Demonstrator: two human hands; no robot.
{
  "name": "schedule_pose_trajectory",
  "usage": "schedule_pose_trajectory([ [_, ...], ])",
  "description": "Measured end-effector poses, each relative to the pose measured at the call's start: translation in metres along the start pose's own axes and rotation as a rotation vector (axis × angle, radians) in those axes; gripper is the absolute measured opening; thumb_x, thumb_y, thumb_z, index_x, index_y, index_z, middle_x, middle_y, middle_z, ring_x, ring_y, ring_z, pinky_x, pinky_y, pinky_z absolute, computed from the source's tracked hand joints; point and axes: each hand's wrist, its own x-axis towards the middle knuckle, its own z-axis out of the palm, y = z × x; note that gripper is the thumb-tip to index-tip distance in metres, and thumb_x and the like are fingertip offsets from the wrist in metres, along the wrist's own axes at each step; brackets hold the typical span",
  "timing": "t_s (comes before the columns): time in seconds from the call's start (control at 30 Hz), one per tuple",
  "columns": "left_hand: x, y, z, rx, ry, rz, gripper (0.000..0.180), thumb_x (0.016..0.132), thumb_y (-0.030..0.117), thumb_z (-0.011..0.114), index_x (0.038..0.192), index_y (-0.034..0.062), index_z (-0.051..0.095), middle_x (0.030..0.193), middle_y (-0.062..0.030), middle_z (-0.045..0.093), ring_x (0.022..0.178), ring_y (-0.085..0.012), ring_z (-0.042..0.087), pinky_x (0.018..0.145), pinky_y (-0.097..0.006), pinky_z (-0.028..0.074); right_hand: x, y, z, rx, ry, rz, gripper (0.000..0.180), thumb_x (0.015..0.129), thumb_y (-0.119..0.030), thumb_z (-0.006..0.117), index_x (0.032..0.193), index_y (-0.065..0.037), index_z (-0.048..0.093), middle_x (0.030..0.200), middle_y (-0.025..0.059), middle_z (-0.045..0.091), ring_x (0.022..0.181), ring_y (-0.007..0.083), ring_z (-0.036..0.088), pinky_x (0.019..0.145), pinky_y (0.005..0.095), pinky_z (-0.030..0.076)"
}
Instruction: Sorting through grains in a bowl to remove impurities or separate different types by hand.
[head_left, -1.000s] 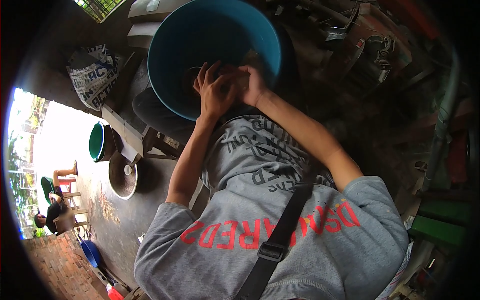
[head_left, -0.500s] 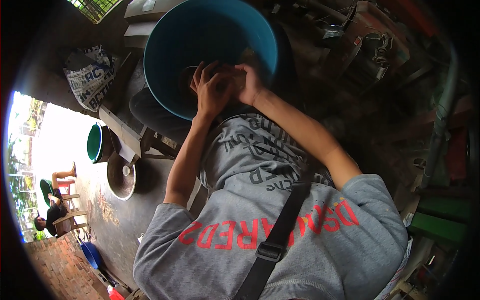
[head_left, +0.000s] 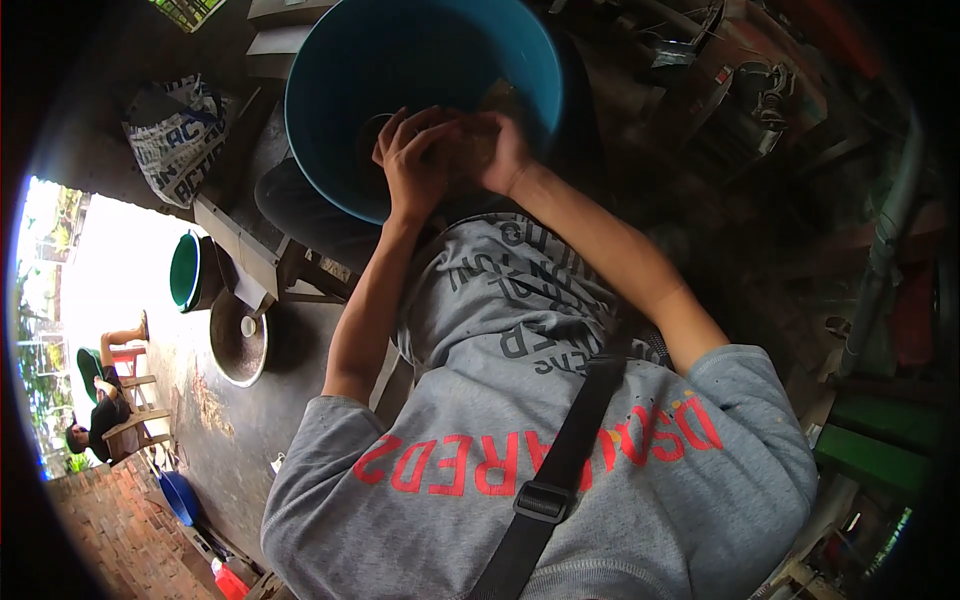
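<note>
The left hand (head_left: 412, 160) and the right hand (head_left: 507, 155) are brought close together inside a blue plastic tub (head_left: 543, 75), low in its near part. The left fingers are bent and spread into an arch; the right fingers are curled inward toward them. A dim brownish piece (head_left: 468, 152) is seen between the two hands, but its kind is hidden by shadow and fingers, and whether either hand is clamped on it cannot be told. Just left of the grip, the rim of a round vessel (head_left: 368, 132) is partly covered by the left hand. Just beyond the right hand, a pale patch (head_left: 503, 97) is seen against the tub's inner wall.

Nearer the body than the grip, a grey T-shirt (head_left: 640, 510) is crossed by a black buckled strap (head_left: 570, 440). Well to the left of the grip, a printed sack (head_left: 178, 145) is seen, and a green bucket (head_left: 185, 272) is placed beside a metal basin (head_left: 238, 350). Farther left, a stool is occupied by another person (head_left: 108, 415).
</note>
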Motion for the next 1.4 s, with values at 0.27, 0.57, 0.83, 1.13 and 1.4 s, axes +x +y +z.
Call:
schedule_pose_trajectory([
  [0.27, 0.0, 0.003, -0.004, 0.049, 0.136, -0.177, 0.021, 0.079, 0.018, 0.08, 0.099, 0.022, 0.08, 0.139, -0.0036, 0.063, 0.136, -0.0329, 0.048, 0.115, -0.045, 0.028, 0.004, 0.003, 0.005, 0.047, 0.024, -0.077, 0.052, 0.085, -0.015, 0.047, 0.134, 0.001, 0.054, 0.128, 0.0176, 0.063, 0.123, 0.0334, 0.06, 0.115, 0.0481, 0.046],
  [0.57, -0.002, 0.008, -0.003, 0.125, -0.026, -0.011, 0.018, 0.077, 0.022, 0.079, 0.095, 0.0231, 0.08, 0.141, -0.004, 0.063, 0.14, -0.0388, 0.044, 0.113, -0.053, 0.028, 0.003, 0.002, 0.002, 0.046, -0.04, -0.035, 0.054, 0.084, -0.019, 0.048, 0.137, -0.007, 0.054, 0.133, 0.0128, 0.063, 0.124, 0.0313, 0.061, 0.113, 0.0493, 0.045],
  [0.83, 0.001, 0.001, -0.004, 0.093, 0.036, -0.03, 0.018, 0.084, 0.02, 0.078, 0.102, 0.0185, 0.078, 0.13, -0.0034, 0.069, 0.134, -0.0335, 0.052, 0.112, -0.048, 0.033, 0.001, 0.002, 0.002, 0.054, -0.018, -0.034, 0.055, 0.084, -0.019, 0.049, 0.136, -0.003, 0.054, 0.133, 0.0171, 0.063, 0.124, 0.0339, 0.061, 0.116, 0.0504, 0.043],
  [1.13, -0.001, -0.007, -0.006, -0.075, 0.329, -0.438, 0.013, 0.09, 0.021, 0.075, 0.098, 0.0103, 0.074, 0.123, -0.0088, 0.069, 0.121, -0.0286, 0.056, 0.107, -0.041, 0.038, 0.001, 0.006, 0.009, 0.129, 0.004, -0.117, 0.052, 0.087, -0.018, 0.05, 0.134, 0.004, 0.054, 0.135, 0.0238, 0.061, 0.131, 0.0378, 0.057, 0.119, 0.0505, 0.042],
  [1.4, 0.0, 0.005, -0.007, -0.014, 0.009, -0.055, 0.029, 0.078, 0.016, 0.076, 0.106, 0.0196, 0.078, 0.136, -0.0083, 0.063, 0.134, -0.0366, 0.047, 0.113, -0.051, 0.031, -0.005, 0.006, 0.011, -0.031, 0.016, -0.035, 0.052, 0.093, -0.032, 0.044, 0.134, -0.004, 0.059, 0.14, 0.0174, 0.061, 0.132, 0.0349, 0.057, 0.117, 0.0513, 0.041],
])
